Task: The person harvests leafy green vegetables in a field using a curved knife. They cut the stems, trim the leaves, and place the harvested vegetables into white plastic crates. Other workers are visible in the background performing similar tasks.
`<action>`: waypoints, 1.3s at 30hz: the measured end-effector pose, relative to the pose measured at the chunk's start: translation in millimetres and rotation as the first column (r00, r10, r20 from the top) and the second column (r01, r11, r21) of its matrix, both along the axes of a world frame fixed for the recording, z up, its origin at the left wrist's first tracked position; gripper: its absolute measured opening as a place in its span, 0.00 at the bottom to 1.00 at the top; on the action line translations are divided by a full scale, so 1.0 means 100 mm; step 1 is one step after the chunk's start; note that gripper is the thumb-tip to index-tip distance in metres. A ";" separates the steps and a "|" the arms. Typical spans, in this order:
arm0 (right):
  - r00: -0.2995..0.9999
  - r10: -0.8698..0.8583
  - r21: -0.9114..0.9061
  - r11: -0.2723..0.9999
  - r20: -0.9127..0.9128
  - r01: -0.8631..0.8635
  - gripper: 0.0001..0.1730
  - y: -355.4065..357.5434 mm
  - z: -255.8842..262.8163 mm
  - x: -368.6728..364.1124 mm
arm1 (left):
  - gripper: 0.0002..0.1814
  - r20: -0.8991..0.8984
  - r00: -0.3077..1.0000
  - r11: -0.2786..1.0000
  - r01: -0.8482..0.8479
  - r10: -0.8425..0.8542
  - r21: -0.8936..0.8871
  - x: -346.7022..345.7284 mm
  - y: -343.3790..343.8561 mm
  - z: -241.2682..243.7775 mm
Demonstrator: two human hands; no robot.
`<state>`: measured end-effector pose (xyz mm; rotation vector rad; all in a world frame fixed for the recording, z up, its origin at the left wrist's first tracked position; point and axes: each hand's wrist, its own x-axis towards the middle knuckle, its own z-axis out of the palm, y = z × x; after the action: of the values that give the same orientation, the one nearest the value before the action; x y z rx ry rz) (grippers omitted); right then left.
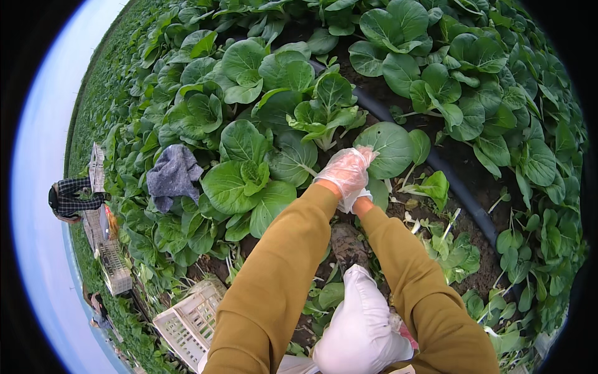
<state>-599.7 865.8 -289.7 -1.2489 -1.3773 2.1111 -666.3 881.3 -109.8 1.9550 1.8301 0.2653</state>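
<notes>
My left hand [346, 170], in a clear plastic glove, is closed around the near side of a bok choy plant [387, 148]. One broad leaf with a small hole spreads out past the fingertips. Just below it my right hand [353, 200], also gloved, reaches in low under the left wrist. Its fingers are hidden, so whether it holds anything cannot be seen. A smaller bok choy [329, 110] with pale stalks stands beyond my hands. Left of them grows a large bok choy [245, 184]. A muddy boot [348, 245] is planted on the soil beneath my wrists.
A black irrigation hose [448, 182] curves along the soil at right. Cut leaves [451, 255] lie near it. A grey cloth [173, 176] rests on plants at left. A plastic crate [191, 322] stands lower left; more crates [105, 248] and a person [74, 198] are farther off.
</notes>
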 end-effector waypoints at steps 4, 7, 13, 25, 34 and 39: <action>0.677 0.397 0.301 0.676 0.620 -0.672 0.20 -0.15 0.85 -0.13 | 0.26 -0.441 0.854 0.936 0.133 -0.275 -0.325 -0.40 0.19 -0.05; 0.888 0.006 0.466 0.850 0.460 -0.247 0.24 -0.15 0.79 0.05 | 0.29 -0.697 0.716 0.995 -0.035 -0.039 -0.091 -0.86 0.11 -0.33; 0.855 0.108 0.255 0.929 0.507 -0.268 0.26 -0.07 0.80 0.08 | 0.22 -0.714 0.690 0.991 -0.124 0.121 0.048 -1.36 -0.55 -0.51; 0.951 0.227 -0.388 0.912 0.208 -0.132 0.21 0.10 0.73 -0.11 | 0.05 -0.637 0.752 0.986 -0.139 0.166 0.094 -1.29 -0.70 -0.51; 0.971 -0.197 0.033 0.979 -0.133 0.203 0.28 -0.07 1.73 0.76 | 0.14 -0.288 0.862 0.858 -0.270 0.418 0.438 -0.77 -1.17 0.44; 0.781 -0.199 -0.071 0.978 -0.592 0.195 0.33 -0.27 2.66 0.73 | 0.47 -0.059 0.947 0.925 -0.293 0.316 0.240 -0.07 -1.56 1.34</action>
<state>-526.7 838.7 -23.8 -0.5914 -0.9104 2.0930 -673.7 724.9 24.2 1.8465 2.2569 0.5078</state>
